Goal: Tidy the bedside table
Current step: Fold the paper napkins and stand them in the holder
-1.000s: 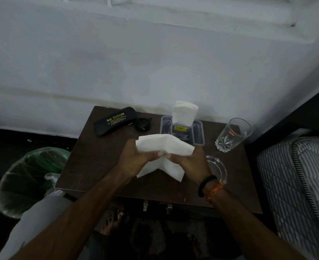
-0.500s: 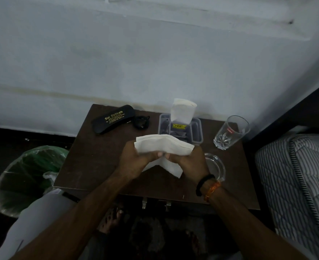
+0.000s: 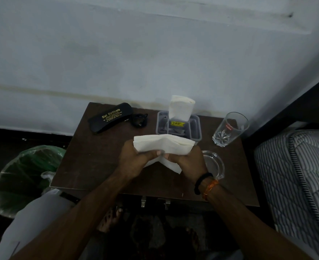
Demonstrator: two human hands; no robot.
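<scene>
Tissues [image 3: 163, 145], a folded white stack, sit pinched between both hands above the middle of the bedside table [image 3: 91, 166]. The left hand [image 3: 134, 160] clamps the stack's left end with the thumb pressed on its near face, and the right hand [image 3: 187, 160] clamps the right end the same way; a loose flap hangs below toward the tabletop. Judging by this, the step in hand is squaring or folding the tissues before putting them away.

At 12 o'clock from the hands stands a clear plastic container [image 3: 197, 126] with another white tissue wad [image 3: 181, 109] sticking upright out of it. At 10 o'clock lies a black spectacle case [image 3: 109, 118], with a small dark object [image 3: 139, 120] just beside it that I cannot identify. At 2 o'clock is a drinking glass [image 3: 230, 129]; at 3 o'clock, partly behind the right wrist, rests a glass ashtray [image 3: 214, 164]. A green-lined bin [image 3: 23, 175] stands off the table at 9 o'clock.

The next move probably calls for carrying the stack forward to the container and pressing it in beside the upright wad, keeping the hanging flap tucked.
</scene>
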